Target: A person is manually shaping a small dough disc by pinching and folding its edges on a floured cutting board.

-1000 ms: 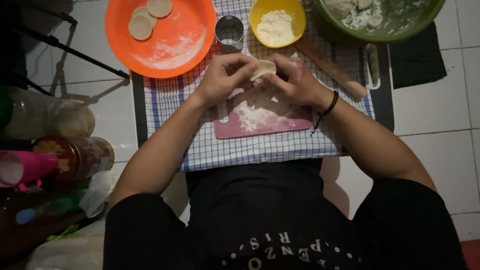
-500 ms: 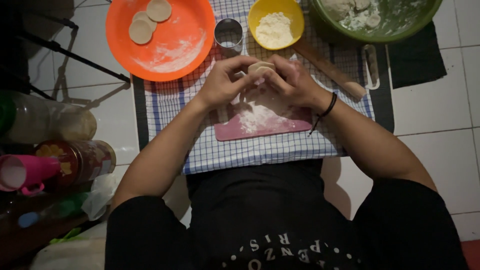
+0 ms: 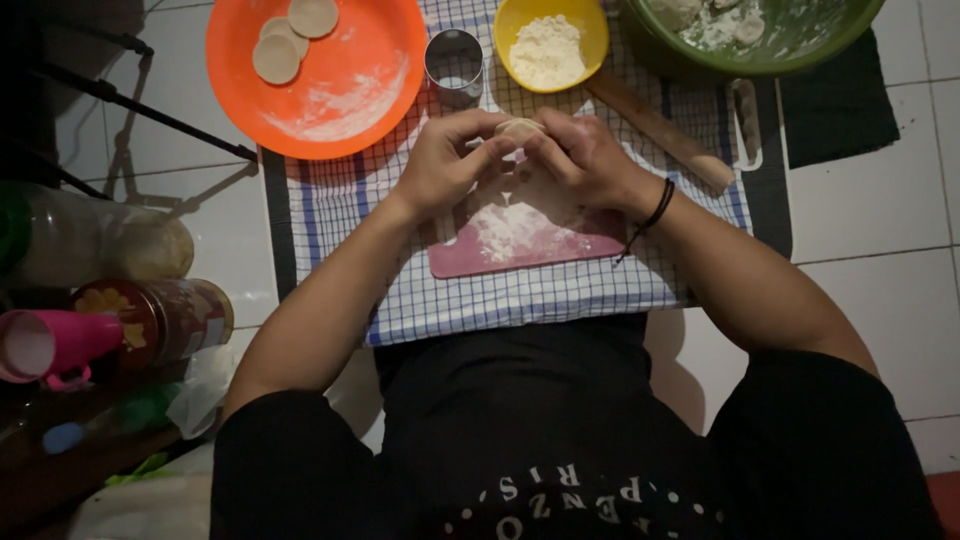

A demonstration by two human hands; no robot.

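While both hands meet above a floured pink board (image 3: 520, 240), a small pale round of dough (image 3: 520, 128) is pinched between them. The left hand (image 3: 450, 165) and the right hand (image 3: 585, 160) each close their fingertips on the dough's edge, holding it just above the far end of the board. A thin black band (image 3: 650, 215) circles the right wrist.

Under the board lies a blue-and-white checked cloth (image 3: 480, 300) spread over a white tiled floor (image 3: 880, 280). Beyond the hands, at the far left, sits a round orange plate (image 3: 340, 90) dusted with flour, with two flat pale dough discs (image 3: 295, 40) near its far rim. Just right of the plate stands a small shiny metal ring cutter (image 3: 453, 65). Next to it is a yellow bowl (image 3: 590, 20) holding a heap of white flour (image 3: 545, 50). At the far right is a large green bowl (image 3: 800, 55) with dough lumps and flour smears. A wooden rolling pin (image 3: 660, 130) lies slanted between the yellow bowl and the right forearm.

To the person's left, in shadow, lie a clear jar (image 3: 90, 240) on its side, a round tin (image 3: 160, 315) with a dark red and yellow label, and a pink plastic cup (image 3: 50, 345).
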